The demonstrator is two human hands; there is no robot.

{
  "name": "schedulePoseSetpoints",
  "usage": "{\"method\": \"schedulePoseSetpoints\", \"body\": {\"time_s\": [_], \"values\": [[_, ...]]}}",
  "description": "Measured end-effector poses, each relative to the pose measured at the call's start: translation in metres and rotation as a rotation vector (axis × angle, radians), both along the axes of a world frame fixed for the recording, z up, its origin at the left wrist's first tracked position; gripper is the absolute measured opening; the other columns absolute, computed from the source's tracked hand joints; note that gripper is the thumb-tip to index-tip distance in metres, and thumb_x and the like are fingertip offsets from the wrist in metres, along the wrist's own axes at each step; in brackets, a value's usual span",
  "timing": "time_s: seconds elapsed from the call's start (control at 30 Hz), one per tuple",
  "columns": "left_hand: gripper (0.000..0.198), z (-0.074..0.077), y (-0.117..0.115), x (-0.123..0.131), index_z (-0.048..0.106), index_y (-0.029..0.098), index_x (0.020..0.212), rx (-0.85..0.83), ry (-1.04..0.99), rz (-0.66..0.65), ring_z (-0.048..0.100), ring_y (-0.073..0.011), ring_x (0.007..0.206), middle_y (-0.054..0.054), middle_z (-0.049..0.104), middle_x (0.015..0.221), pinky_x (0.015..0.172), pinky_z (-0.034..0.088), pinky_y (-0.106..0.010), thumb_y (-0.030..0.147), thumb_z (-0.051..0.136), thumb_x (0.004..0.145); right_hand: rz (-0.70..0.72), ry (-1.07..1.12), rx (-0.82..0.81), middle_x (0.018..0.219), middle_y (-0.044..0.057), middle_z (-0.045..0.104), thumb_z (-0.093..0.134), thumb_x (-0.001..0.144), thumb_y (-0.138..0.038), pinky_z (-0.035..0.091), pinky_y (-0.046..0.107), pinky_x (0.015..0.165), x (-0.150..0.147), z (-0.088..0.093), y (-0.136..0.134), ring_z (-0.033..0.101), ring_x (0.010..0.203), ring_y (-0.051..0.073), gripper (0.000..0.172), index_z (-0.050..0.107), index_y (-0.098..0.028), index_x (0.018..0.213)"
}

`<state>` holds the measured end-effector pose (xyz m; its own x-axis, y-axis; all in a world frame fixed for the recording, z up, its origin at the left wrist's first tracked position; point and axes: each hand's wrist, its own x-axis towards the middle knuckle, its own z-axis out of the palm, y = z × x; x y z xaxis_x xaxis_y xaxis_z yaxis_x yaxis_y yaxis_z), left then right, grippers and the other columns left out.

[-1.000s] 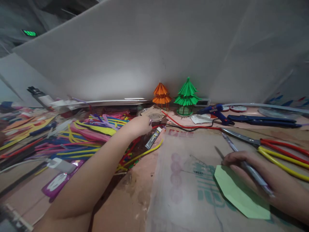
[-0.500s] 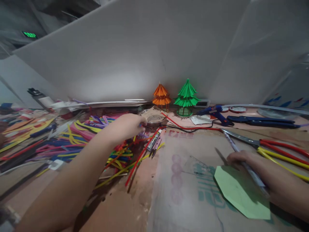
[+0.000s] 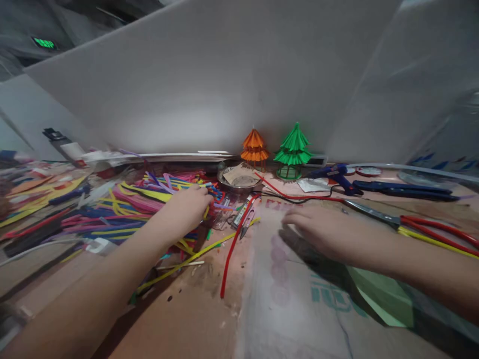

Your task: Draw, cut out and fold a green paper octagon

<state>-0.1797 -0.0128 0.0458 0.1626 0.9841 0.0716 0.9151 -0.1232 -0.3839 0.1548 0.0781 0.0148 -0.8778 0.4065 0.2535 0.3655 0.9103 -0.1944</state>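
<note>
My left hand (image 3: 191,208) reaches into the near right side of a pile of coloured pipe cleaners (image 3: 138,202), fingers curled down. Whatever it pinches is hidden behind the fingers. Over the plastic-covered board, my right hand (image 3: 316,229) is held palm down with its fingers stretched toward the left, and no pen shows in it. A light green paper sheet (image 3: 389,299) with cut corners lies below the right forearm. Between the hands, a bent red pipe cleaner (image 3: 234,249) and a small labelled box (image 3: 240,212) lie beside a pen (image 3: 247,223).
Against the white panel stand an orange tree-like model (image 3: 255,144) and a green one (image 3: 294,147). Nearby are a metal dish (image 3: 239,187), a blue glue gun (image 3: 337,177), navy pliers-like handles (image 3: 406,188) and scissors (image 3: 377,215) with red and yellow handles.
My right hand has moved left and away from the green paper, and the pen it held is out of sight. The left hand has drawn back toward me and left, down to the pile.
</note>
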Motion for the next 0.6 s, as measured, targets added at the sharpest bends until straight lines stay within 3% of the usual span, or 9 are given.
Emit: {"method": "schedulePoseSetpoints", "body": {"time_s": [0.07,0.13,0.27,0.37,0.47,0.6], "values": [[0.035,0.011,0.001,-0.010,0.076,0.016,0.101,0.044,0.016,0.019,0.068,-0.0303,0.104,-0.014,0.075,0.105,0.094,0.054,-0.040,0.000,0.049,0.085,0.142,-0.097,0.032,0.127,0.012,0.075,0.050,0.095,-0.004,0.053,0.040,0.096,-0.037,-0.004,-0.003,0.071,0.110,0.027,0.041,0.075,-0.019,0.124],[0.031,0.021,0.002,-0.021,0.075,0.015,0.099,0.085,0.027,0.041,0.068,-0.0314,0.103,-0.015,0.074,0.102,0.093,0.055,-0.041,0.004,0.049,0.086,0.258,-0.069,-0.027,0.127,0.013,0.074,0.050,0.102,-0.013,0.053,0.039,0.095,-0.065,-0.011,-0.007,0.069,0.110,0.025,0.034,0.074,-0.019,0.126],[0.023,0.034,0.003,-0.044,0.074,0.016,0.096,0.131,0.017,0.068,0.067,-0.0328,0.107,-0.014,0.073,0.104,0.095,0.055,-0.041,0.013,0.055,0.085,0.429,-0.094,-0.051,0.118,0.013,0.073,0.045,0.104,-0.010,0.052,0.038,0.092,-0.084,-0.027,-0.015,0.065,0.107,0.024,0.034,0.074,-0.017,0.121],[0.025,0.036,0.004,-0.055,0.074,0.018,0.098,0.148,-0.010,0.073,0.067,-0.0321,0.111,-0.012,0.074,0.108,0.098,0.054,-0.040,0.014,0.057,0.081,0.407,-0.110,0.000,0.112,0.013,0.072,0.046,0.101,-0.005,0.051,0.037,0.086,-0.079,-0.033,-0.019,0.064,0.100,0.025,0.034,0.074,-0.015,0.117],[0.025,0.035,0.003,-0.056,0.074,0.018,0.098,0.148,-0.030,0.077,0.067,-0.0316,0.110,-0.011,0.074,0.106,0.097,0.055,-0.039,0.013,0.057,0.080,0.345,-0.072,0.054,0.096,0.011,0.072,0.051,0.101,-0.011,0.049,0.033,0.078,-0.088,-0.023,-0.022,0.065,0.088,0.022,0.025,0.076,-0.015,0.100],[0.026,0.034,0.001,-0.051,0.074,0.018,0.098,0.150,-0.045,0.090,0.067,-0.0316,0.111,-0.011,0.074,0.106,0.097,0.055,-0.039,0.011,0.057,0.080,0.257,-0.101,0.215,0.096,0.011,0.075,0.060,0.099,-0.017,0.050,0.032,0.076,-0.146,-0.002,-0.024,0.069,0.088,0.023,0.015,0.075,-0.013,0.104]]}}
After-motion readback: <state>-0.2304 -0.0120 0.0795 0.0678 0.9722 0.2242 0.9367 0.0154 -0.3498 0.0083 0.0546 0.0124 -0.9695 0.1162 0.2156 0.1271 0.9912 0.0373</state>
